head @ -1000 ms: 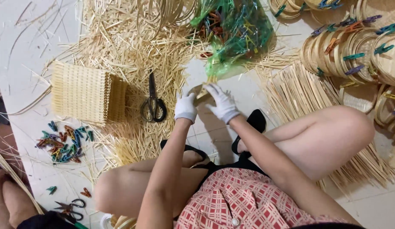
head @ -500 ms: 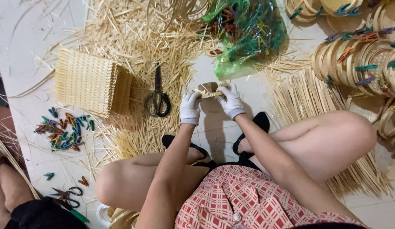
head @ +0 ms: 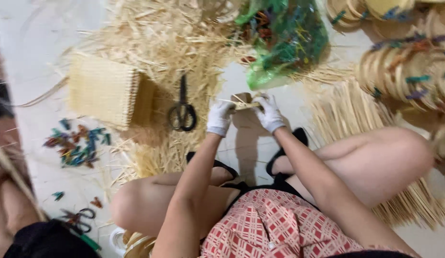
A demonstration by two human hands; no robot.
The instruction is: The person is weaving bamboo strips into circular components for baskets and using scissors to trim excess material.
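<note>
Fingers (head: 225, 108) in white knit gloves pinch a small bundle of pale bamboo strips (head: 245, 104) between them, the left hand (head: 219, 118) gripping one end and the right hand (head: 269, 113) the other, the piece held just above the white tiled floor (head: 36, 57) in front of the seated person's knees. Compared with a second ago, both hands sit a little farther forward and closer together, and the strips now lie more level between them, which reads as work on the piece continuing rather than ending. Nearest the camera, a red-and-white checked garment (head: 275, 229) covers the lap, and black sandals (head: 284, 153) show beneath the forearms. Just left of the left hand, black-handled scissors (head: 182, 112) lie closed on a loose mat of straw-coloured offcuts (head: 160, 43), thin, stiff and splintery. Beyond them a finished woven basket (head: 105, 95) lies on its side, box-shaped with tight, even ribbing. Small coloured plastic clips (head: 76, 143) are scattered on the tiles at far left, near a second pair of scissors (head: 76, 220) and another person's dark sleeve (head: 45, 241). To the right, long straight splints (head: 346, 114) fan out across the floor. Farther off, a crinkled green plastic bag (head: 284, 43) holds more clips, and stacked coiled hoops (head: 404, 71), pinned with clips, fill the upper right corner.
</note>
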